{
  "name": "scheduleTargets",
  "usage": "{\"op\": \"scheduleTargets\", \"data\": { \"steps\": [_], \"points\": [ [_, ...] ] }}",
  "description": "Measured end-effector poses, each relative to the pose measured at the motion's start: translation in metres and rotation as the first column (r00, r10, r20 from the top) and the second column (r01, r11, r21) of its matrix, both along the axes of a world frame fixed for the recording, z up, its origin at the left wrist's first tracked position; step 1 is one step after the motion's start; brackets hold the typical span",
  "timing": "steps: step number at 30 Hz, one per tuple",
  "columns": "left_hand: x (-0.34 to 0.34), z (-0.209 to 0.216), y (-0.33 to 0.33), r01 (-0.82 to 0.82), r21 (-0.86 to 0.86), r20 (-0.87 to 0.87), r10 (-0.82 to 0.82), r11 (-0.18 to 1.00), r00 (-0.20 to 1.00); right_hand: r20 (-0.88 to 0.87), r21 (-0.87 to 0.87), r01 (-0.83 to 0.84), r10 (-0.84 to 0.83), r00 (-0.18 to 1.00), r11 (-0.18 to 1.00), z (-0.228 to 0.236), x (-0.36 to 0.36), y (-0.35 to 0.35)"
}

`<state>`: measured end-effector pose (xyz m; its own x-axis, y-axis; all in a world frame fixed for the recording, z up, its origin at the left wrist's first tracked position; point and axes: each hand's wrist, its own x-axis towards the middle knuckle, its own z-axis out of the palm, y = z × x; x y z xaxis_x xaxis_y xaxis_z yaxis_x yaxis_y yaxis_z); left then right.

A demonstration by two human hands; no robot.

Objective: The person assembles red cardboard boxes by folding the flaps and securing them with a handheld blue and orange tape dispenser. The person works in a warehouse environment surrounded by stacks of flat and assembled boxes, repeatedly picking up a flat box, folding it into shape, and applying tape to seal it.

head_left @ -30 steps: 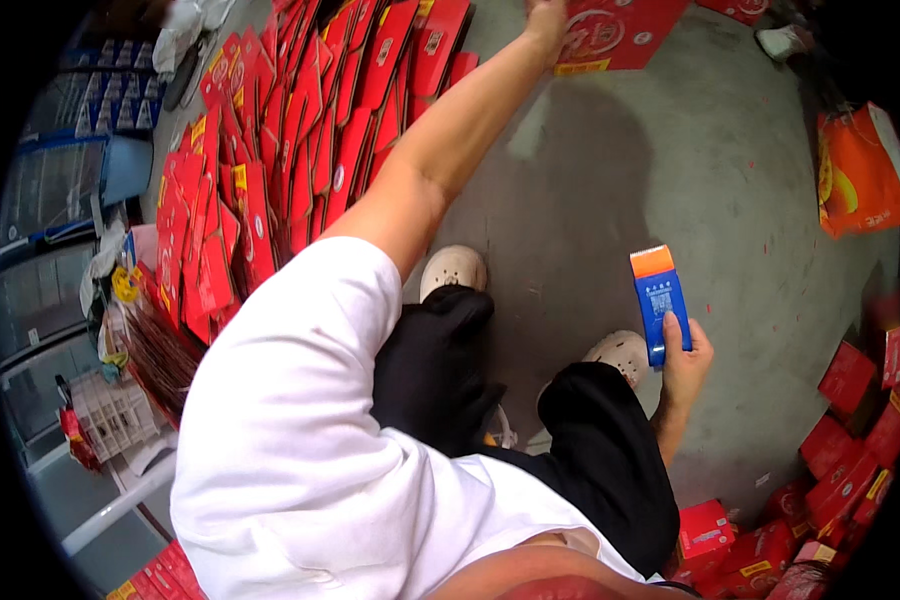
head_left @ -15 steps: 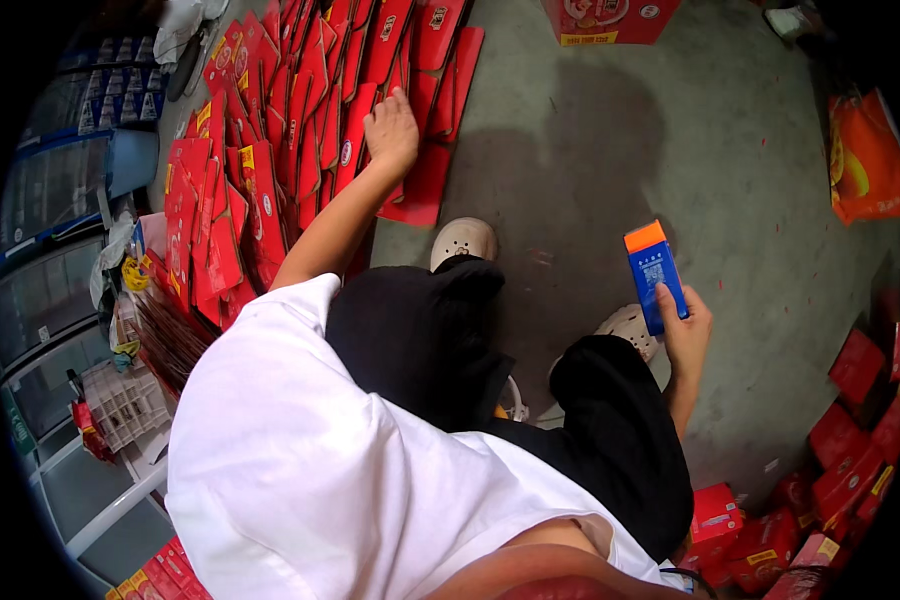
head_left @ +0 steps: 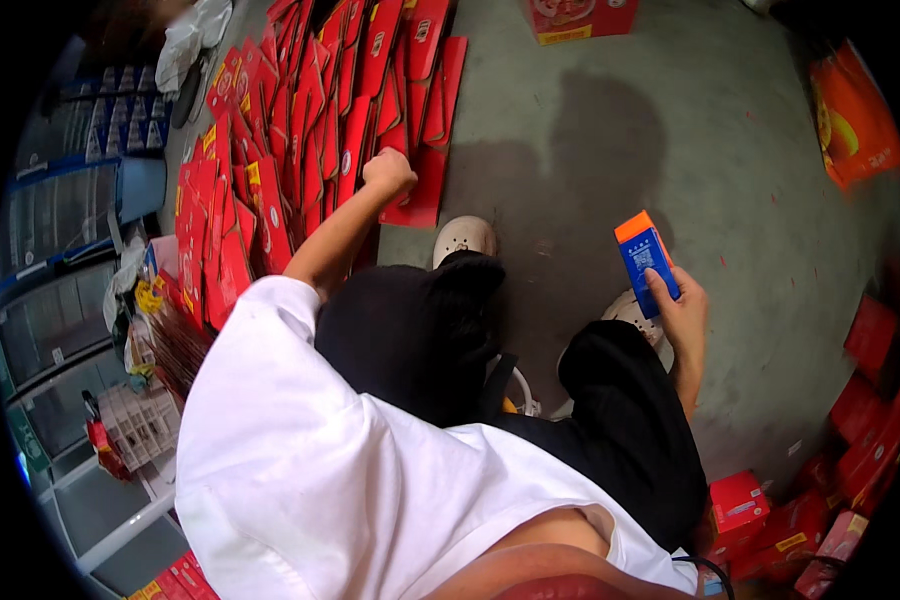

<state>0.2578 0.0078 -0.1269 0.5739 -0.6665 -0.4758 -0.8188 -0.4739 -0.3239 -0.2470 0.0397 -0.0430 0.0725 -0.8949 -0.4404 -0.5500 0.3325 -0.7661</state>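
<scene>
My left hand (head_left: 389,173) is closed, fingers curled under, at the right edge of a spread of flat red cartons (head_left: 353,150). Whether it grips anything is hidden. The cartons lie overlapping in rows on the floor, some with yellow labels. Over on the right, my right hand (head_left: 682,305) is wrapped round a slim blue box with an orange end (head_left: 642,262). Its thumb presses on the printed blue face, and the orange end points up and away from me. Below that box is one of my pale clogs (head_left: 630,308); the other clog (head_left: 465,240) stands near the cartons.
A red box (head_left: 580,18) stands at the far side on the grey floor (head_left: 750,220). An orange bag (head_left: 855,120) lies far right. Red boxes (head_left: 738,510) are piled lower right. Along the left are glass-fronted cabinets (head_left: 55,215) and a white plastic basket (head_left: 140,425).
My left hand has drawn back toward me along the cartons, its fingers curling from loosely bent to closed. The right hand still holds the blue box, tilted slightly more. The view has shifted a little.
</scene>
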Motion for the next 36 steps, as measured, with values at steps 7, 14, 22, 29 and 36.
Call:
{"op": "scheduleTargets", "data": {
  "steps": [7, 14, 22, 29, 36],
  "points": [
    [-0.057, 0.087, -0.010, -0.305, 0.066, -0.820, 0.226, 0.950, 0.526, 0.178, 0.017, 0.036, -0.039, 0.983, 0.999, -0.008, 0.007, -0.001],
    [-0.085, 0.064, -0.027, 0.358, -0.252, -0.102, -0.393, 0.899, 0.914, 0.268, -0.106, -0.086, 0.112, 0.957, 0.991, 0.013, 0.026, -0.012],
    [-0.006, -0.001, -0.002, 0.042, 0.186, -0.081, -0.027, 0.982, 0.996, 0.205, 0.105, -0.040, 0.017, 0.979, 0.994, -0.013, 0.007, 0.010],
    [-0.039, 0.115, -0.033, 0.493, 0.003, -0.490, -0.429, 0.870, 0.759, 0.276, 0.090, 0.072, -0.094, 0.957, 0.993, -0.016, 0.013, 0.001],
    [-0.170, 0.231, -0.029, 0.005, -0.254, -0.723, -0.193, 0.967, 0.663, 0.176, -0.249, -0.031, 0.077, 0.981, 0.968, 0.028, 0.044, -0.029]
  ]
}}
